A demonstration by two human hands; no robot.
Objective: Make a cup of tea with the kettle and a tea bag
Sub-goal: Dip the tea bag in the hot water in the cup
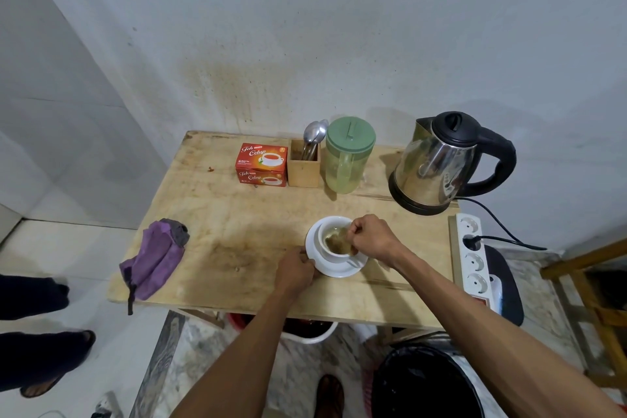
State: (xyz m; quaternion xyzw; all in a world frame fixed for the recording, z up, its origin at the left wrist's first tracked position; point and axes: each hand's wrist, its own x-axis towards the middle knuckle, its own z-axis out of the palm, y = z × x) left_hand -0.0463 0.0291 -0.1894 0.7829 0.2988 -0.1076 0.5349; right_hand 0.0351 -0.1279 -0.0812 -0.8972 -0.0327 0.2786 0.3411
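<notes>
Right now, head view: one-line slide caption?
Right hand dunks tea bag in cup; left hand steadies saucer.

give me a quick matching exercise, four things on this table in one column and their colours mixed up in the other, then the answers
Things:
1. tea box
2. cloth
3. pitcher lid
4. saucer

Colours:
A. green
B. white
C. red
D. purple

Pairs: 1-C, 2-D, 3-A, 4-B
</notes>
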